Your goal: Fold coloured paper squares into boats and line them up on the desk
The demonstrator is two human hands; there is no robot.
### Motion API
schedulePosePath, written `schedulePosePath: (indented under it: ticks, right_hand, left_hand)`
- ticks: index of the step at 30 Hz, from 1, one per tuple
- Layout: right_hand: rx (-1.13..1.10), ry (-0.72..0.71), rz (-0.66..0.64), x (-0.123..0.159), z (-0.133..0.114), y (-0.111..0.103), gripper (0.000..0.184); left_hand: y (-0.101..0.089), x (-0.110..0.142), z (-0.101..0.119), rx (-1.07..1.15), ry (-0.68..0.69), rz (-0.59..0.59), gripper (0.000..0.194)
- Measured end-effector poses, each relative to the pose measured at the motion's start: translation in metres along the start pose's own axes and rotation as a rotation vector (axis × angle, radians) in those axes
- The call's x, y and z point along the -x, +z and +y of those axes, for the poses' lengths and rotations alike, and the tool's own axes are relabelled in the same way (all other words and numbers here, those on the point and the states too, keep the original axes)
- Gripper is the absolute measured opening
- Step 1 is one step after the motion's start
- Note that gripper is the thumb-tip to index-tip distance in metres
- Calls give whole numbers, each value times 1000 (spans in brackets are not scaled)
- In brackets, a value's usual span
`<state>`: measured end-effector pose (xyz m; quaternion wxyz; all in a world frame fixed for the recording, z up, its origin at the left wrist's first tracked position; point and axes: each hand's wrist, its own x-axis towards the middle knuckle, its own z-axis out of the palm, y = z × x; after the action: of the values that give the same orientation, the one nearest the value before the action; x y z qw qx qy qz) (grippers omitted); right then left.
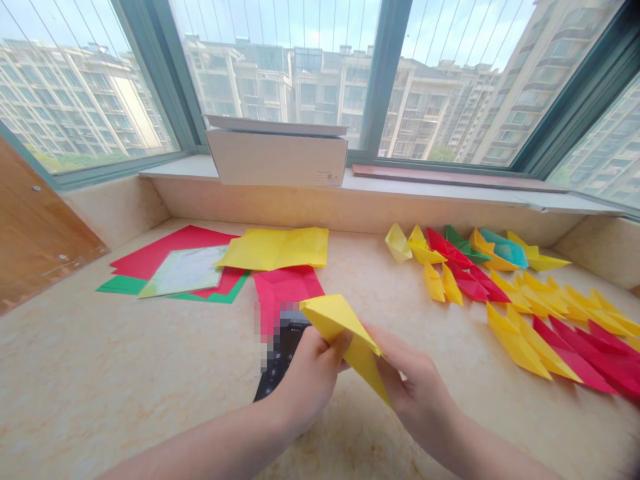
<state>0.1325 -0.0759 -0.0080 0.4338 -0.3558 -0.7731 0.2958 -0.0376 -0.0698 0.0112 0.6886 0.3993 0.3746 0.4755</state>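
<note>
A partly folded sheet of yellow paper [340,317] is held up off the sill between both hands, its creased top pointing to the upper left. My left hand [315,373] grips its left side, thumb tucked against the fold. On the right edge, my right hand [417,377] closes around the paper; some of its fingers are hidden behind it. Below and behind my left hand lies a black phone [277,363] with a lit screen, partly covered by the hand. A creased red paper [287,287] rests just beyond the phone.
A yellow sheet [280,248] lies beyond the red one. Red sheets [175,247], green paper [125,285] and a pale booklet [185,270] sit at left. Several folded paper boats [530,293] stand at right. A white box [275,157] is on the window ledge [415,185].
</note>
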Motion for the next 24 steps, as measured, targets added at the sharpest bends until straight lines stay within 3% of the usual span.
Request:
schedulePosePath:
  ticks: [10,16,19,21,24]
  right_hand:
    - [157,-188,-10,3,-1,1,65]
    - [119,-23,3,4,0,0,51]
    - [111,-58,5,5,1,-1,44]
    - [84,-63,-9,5,2,-3,43]
    - [-14,49,21,5,0,-6,42]
  left_hand:
    - [3,4,3,-3,33,-45,26]
    - [1,4,-4,-65,-9,-25,33]
    - [1,4,-4,-113,1,19,39]
    - [0,2,-2,-132,12,7,44]
    - [-2,-2,3,-149,11,-38,46]
